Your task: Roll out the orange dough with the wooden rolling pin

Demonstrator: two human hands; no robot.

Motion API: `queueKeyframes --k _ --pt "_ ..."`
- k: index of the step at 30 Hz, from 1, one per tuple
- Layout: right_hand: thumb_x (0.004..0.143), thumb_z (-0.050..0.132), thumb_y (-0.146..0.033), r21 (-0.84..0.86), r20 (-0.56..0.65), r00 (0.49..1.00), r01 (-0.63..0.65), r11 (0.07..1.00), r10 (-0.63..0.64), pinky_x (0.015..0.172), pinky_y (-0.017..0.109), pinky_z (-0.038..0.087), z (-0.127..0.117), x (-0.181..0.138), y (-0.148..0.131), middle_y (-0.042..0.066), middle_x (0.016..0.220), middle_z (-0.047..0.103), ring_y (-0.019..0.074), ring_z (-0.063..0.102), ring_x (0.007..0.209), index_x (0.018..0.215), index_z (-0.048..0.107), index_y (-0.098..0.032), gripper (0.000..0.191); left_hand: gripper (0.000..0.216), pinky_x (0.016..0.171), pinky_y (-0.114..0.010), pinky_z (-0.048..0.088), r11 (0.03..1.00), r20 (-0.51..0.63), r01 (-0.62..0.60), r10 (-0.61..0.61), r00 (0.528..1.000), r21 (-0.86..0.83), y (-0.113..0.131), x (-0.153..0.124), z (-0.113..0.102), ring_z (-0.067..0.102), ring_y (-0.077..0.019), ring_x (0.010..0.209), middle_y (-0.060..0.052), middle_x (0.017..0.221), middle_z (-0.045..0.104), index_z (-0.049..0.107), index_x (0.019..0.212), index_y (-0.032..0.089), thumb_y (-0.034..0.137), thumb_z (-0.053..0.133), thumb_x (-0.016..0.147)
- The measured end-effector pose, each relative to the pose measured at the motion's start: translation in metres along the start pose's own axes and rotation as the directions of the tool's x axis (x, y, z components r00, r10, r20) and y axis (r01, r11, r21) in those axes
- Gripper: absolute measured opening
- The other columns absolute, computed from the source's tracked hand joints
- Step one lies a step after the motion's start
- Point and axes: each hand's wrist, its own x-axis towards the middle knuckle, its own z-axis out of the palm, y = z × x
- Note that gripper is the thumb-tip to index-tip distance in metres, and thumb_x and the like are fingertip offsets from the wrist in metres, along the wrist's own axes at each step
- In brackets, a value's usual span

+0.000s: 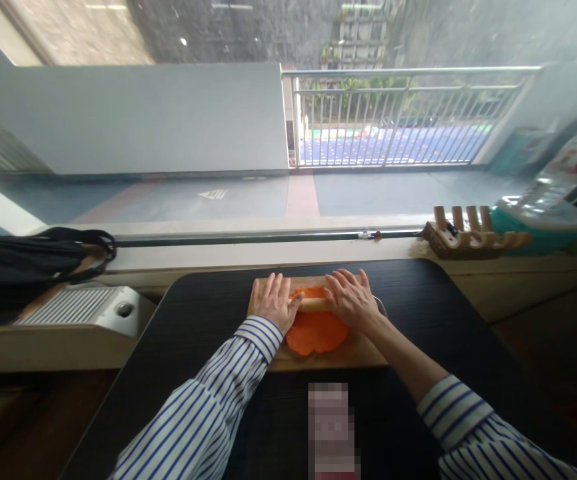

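A flattened disc of orange dough (316, 331) lies on a wooden board (333, 357) on a black table (193, 320). A wooden rolling pin (312, 305) rests across the dough's far part. My left hand (272, 301) lies flat on the pin's left end, fingers stretched out. My right hand (351, 298) presses flat on the pin's right end, fingers extended too. Both sleeves are white with blue stripes.
A white ribbed appliance (76, 310) sits left of the table, a black bag (33, 257) above it. A wooden rack (468, 233) and a teal bowl under plastic (543, 213) stand on the window ledge at right. A pixelated object (331, 427) lies near the table's front.
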Motion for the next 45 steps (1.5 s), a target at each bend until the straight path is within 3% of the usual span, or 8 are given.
queueKeyframes --k 7,18,23,33,45 --pt "0.093 0.032 -0.029 0.029 -0.079 0.997 0.006 1.000 -0.004 0.111 0.049 0.008 0.002 0.007 0.002 0.010 0.130 0.057 0.0226 0.041 0.126 0.126 0.054 -0.018 0.040 0.063 0.111 -0.054 0.019 0.998 0.072 0.056 -0.056 0.996 -0.003 0.001 0.017 -0.002 0.032 -0.0286 0.136 -0.014 0.143 0.043 0.046 0.136 0.014 0.053 0.020 0.093" --pt "0.095 0.031 -0.028 0.062 -0.024 1.000 -0.002 0.998 0.004 0.108 0.051 0.013 0.000 0.034 0.011 0.008 0.124 0.061 0.0222 0.043 0.122 0.121 0.054 -0.022 0.036 0.060 0.111 -0.052 0.019 0.994 0.103 0.105 -0.104 0.989 -0.007 0.000 0.040 -0.001 0.031 -0.0270 0.136 -0.014 0.144 0.043 0.045 0.137 0.016 0.051 0.020 0.094" --pt "0.093 0.032 -0.026 0.026 0.049 0.997 -0.069 0.997 0.067 0.106 0.056 0.016 0.000 0.045 0.013 0.008 0.126 0.058 0.0243 0.040 0.125 0.119 0.054 -0.023 0.034 0.062 0.112 -0.053 0.019 0.993 0.101 0.113 -0.109 0.989 -0.041 -0.004 0.050 0.003 0.030 -0.0268 0.137 -0.012 0.144 0.042 0.042 0.139 0.018 0.053 0.018 0.094" --pt "0.091 0.035 -0.023 0.035 -0.038 0.996 -0.076 0.996 0.077 0.106 0.058 0.016 0.006 0.062 0.018 0.011 0.122 0.060 0.0238 0.044 0.121 0.113 0.056 -0.019 0.030 0.059 0.112 -0.051 0.019 0.983 0.108 0.151 -0.140 0.984 -0.105 -0.008 0.065 0.007 0.029 -0.0241 0.137 -0.011 0.146 0.040 0.040 0.140 0.019 0.051 0.019 0.095" --pt "0.091 0.035 -0.023 0.034 -0.005 0.993 -0.118 0.992 0.118 0.104 0.056 0.019 0.008 0.076 0.021 0.011 0.116 0.064 0.0236 0.049 0.115 0.109 0.059 -0.018 0.030 0.058 0.111 -0.052 0.022 0.982 0.123 0.161 -0.149 0.981 -0.097 -0.008 0.075 0.004 0.032 -0.0252 0.136 -0.010 0.144 0.043 0.043 0.138 0.019 0.050 0.020 0.095"
